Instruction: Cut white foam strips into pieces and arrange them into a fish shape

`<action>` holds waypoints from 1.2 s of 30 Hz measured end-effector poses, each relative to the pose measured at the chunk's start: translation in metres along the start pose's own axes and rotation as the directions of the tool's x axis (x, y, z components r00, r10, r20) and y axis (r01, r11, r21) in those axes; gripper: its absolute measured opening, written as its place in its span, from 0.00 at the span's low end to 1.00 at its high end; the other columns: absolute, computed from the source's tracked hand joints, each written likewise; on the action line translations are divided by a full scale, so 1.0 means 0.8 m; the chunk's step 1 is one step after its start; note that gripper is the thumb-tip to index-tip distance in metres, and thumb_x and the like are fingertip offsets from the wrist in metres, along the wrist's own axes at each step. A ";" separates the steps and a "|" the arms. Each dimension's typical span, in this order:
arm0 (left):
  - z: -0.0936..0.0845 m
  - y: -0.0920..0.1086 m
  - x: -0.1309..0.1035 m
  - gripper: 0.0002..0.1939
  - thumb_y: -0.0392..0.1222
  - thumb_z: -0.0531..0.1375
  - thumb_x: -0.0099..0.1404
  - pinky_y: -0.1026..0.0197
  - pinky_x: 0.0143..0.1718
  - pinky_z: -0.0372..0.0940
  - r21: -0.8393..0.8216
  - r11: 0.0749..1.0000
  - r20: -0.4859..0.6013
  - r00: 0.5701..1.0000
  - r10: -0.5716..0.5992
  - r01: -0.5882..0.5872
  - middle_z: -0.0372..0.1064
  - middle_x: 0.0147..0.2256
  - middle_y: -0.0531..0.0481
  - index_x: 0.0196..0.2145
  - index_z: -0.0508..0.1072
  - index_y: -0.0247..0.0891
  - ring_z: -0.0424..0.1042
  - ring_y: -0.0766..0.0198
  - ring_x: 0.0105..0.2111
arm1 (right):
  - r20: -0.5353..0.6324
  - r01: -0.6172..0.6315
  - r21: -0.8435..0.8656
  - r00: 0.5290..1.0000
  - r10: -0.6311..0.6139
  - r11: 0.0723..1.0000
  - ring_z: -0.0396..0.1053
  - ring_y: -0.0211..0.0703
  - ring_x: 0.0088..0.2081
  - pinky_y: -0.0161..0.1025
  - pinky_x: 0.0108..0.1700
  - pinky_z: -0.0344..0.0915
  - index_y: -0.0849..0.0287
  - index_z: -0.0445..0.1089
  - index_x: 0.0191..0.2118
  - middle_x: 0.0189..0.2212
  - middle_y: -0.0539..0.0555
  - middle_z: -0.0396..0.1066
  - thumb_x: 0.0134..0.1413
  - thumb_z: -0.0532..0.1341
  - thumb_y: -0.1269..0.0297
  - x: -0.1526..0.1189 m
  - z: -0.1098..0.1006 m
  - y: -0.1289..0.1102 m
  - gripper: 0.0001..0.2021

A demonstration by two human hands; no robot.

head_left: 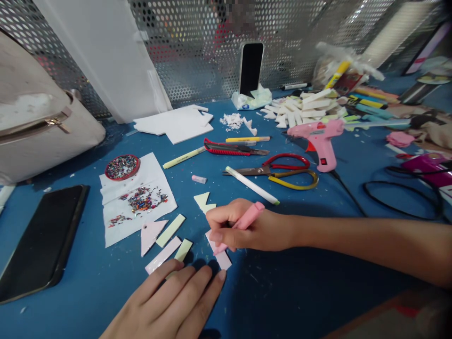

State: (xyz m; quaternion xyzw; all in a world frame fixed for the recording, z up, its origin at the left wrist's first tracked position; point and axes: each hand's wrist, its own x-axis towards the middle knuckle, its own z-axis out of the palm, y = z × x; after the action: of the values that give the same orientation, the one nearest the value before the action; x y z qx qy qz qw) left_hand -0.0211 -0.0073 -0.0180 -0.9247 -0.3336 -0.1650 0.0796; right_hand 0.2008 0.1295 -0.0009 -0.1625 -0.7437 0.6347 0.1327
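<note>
My right hand (247, 226) grips a pink marker (248, 216), its tip down on a pale pink strip (223, 260). A finger of my left hand (176, 301) touches the near end of that strip; the left hand lies flat with its fingers stretched out. Just beyond its fingertips are a pale green piece (183, 250), a pink strip (163, 255), a longer green strip (170, 230) and a pink triangle with a hole (151, 235). Pale green triangular pieces (202, 199) lie behind my right hand, partly hidden by it.
Scissors (263, 171), a white marker (252, 185), a red cutter (229, 148) and a pink glue gun (323, 141) lie beyond my right hand. Beads (143, 200) on paper and a black phone (44, 235) are at left. A second phone (251, 68) stands at the back.
</note>
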 end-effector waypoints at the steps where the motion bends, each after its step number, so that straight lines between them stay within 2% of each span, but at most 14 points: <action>1: 0.001 0.001 0.000 0.18 0.46 0.49 0.78 0.61 0.69 0.41 -0.013 1.000 -0.044 0.999 -0.028 0.028 0.76 0.45 0.56 0.54 0.76 0.43 0.69 0.68 0.45 | 0.007 -0.006 -0.006 1.000 0.006 1.000 0.61 0.31 0.25 0.29 0.28 0.56 0.61 0.62 0.25 0.22 0.46 0.65 0.66 0.59 0.55 0.000 0.000 0.000 0.20; 4: 0.001 0.003 0.000 0.17 0.46 0.51 0.77 0.61 0.70 0.41 -0.033 0.998 -0.071 0.996 -0.057 0.054 0.76 0.45 0.57 0.53 0.76 0.43 0.68 0.68 0.45 | 0.068 -0.034 0.009 0.997 0.033 0.999 0.62 0.32 0.24 0.29 0.28 0.57 0.61 0.61 0.24 0.20 0.46 0.63 0.68 0.57 0.54 0.000 -0.001 0.000 0.22; 6: -0.001 0.002 0.001 0.16 0.46 0.52 0.76 0.61 0.70 0.39 -0.039 0.997 -0.028 0.998 -0.061 0.060 0.76 0.46 0.58 0.54 0.75 0.43 0.68 0.68 0.46 | 0.033 -0.011 0.011 0.999 0.010 1.000 0.62 0.32 0.25 0.29 0.28 0.57 0.61 0.60 0.24 0.21 0.46 0.64 0.67 0.58 0.54 0.000 -0.002 0.000 0.21; 9: -0.008 -0.004 0.003 0.17 0.48 0.52 0.76 0.61 0.69 0.40 0.003 1.000 0.020 1.000 0.023 -0.023 0.76 0.46 0.57 0.55 0.75 0.42 0.68 0.68 0.46 | 0.026 -0.012 -0.010 1.000 0.012 1.000 0.62 0.32 0.25 0.29 0.29 0.57 0.61 0.61 0.24 0.22 0.46 0.64 0.66 0.60 0.54 0.001 -0.002 0.000 0.21; 12: -0.015 -0.011 0.006 0.17 0.49 0.53 0.76 0.62 0.68 0.44 0.045 0.995 0.036 0.995 0.092 -0.094 0.75 0.46 0.56 0.55 0.75 0.42 0.69 0.68 0.46 | 0.064 -0.037 0.021 0.997 0.035 0.999 0.62 0.32 0.23 0.29 0.28 0.58 0.61 0.61 0.24 0.19 0.45 0.62 0.67 0.58 0.52 0.001 -0.002 0.000 0.22; 16: -0.018 -0.016 0.009 0.18 0.49 0.52 0.76 0.64 0.64 0.50 0.063 0.994 0.034 0.995 0.089 -0.091 0.74 0.47 0.56 0.55 0.75 0.43 0.69 0.68 0.46 | -0.007 -0.003 0.031 1.000 0.003 1.000 0.62 0.32 0.24 0.29 0.27 0.56 0.61 0.60 0.24 0.21 0.46 0.64 0.66 0.59 0.52 0.001 -0.001 0.001 0.23; 19: -0.015 -0.013 0.008 0.17 0.49 0.53 0.76 0.64 0.65 0.48 0.055 0.994 0.037 0.995 0.098 -0.100 0.74 0.47 0.55 0.55 0.75 0.42 0.69 0.68 0.46 | 0.029 -0.009 0.018 1.000 0.009 1.000 0.62 0.33 0.23 0.30 0.26 0.56 0.60 0.60 0.23 0.19 0.46 0.63 0.67 0.58 0.50 0.001 -0.001 0.000 0.24; 22: -0.005 -0.006 0.004 0.17 0.47 0.50 0.77 0.60 0.67 0.45 0.035 0.999 -0.027 0.999 0.038 -0.037 0.74 0.47 0.54 0.53 0.76 0.42 0.69 0.67 0.46 | -0.023 0.008 0.022 1.000 -0.008 1.000 0.61 0.32 0.23 0.30 0.26 0.55 0.61 0.61 0.24 0.21 0.46 0.63 0.66 0.59 0.49 0.001 -0.002 -0.001 0.24; 25: 0.007 0.001 -0.002 0.18 0.47 0.49 0.77 0.59 0.67 0.47 0.042 0.999 -0.096 0.995 -0.024 0.028 0.73 0.46 0.53 0.52 0.76 0.43 0.69 0.66 0.46 | 0.007 0.013 0.000 1.000 -0.013 1.000 0.61 0.32 0.23 0.30 0.26 0.55 0.60 0.59 0.22 0.20 0.46 0.63 0.67 0.57 0.49 0.001 -0.001 -0.002 0.25; 28: 0.012 0.003 -0.005 0.19 0.49 0.49 0.77 0.61 0.65 0.50 0.059 0.998 -0.092 0.996 -0.013 0.019 0.73 0.46 0.54 0.53 0.76 0.43 0.69 0.66 0.47 | -0.028 0.026 0.000 0.999 -0.026 1.000 0.62 0.32 0.23 0.31 0.25 0.55 0.61 0.60 0.23 0.20 0.47 0.63 0.68 0.56 0.49 0.001 -0.001 -0.001 0.25; 33: -0.001 -0.003 0.002 0.19 0.48 0.49 0.78 0.61 0.67 0.47 0.044 0.999 -0.065 0.998 0.001 0.002 0.73 0.47 0.55 0.53 0.76 0.43 0.69 0.67 0.46 | -0.016 0.018 -0.010 1.000 -0.019 1.000 0.63 0.33 0.23 0.32 0.26 0.55 0.61 0.59 0.22 0.20 0.47 0.62 0.68 0.56 0.48 0.001 -0.001 -0.001 0.26; 36: -0.013 -0.009 0.007 0.18 0.50 0.52 0.77 0.65 0.64 0.50 0.045 0.996 0.020 0.996 0.082 -0.083 0.74 0.47 0.56 0.54 0.75 0.43 0.69 0.68 0.46 | -0.027 0.015 -0.008 1.000 -0.015 1.000 0.63 0.33 0.24 0.32 0.27 0.56 0.60 0.60 0.23 0.20 0.46 0.60 0.67 0.56 0.45 0.001 -0.001 -0.001 0.26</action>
State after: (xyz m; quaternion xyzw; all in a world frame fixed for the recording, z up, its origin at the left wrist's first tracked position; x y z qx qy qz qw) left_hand -0.0246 -0.0011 -0.0060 -0.9372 -0.2994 -0.1455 0.1042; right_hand 0.1999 0.1303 0.0002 -0.1658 -0.7455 0.6287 0.1469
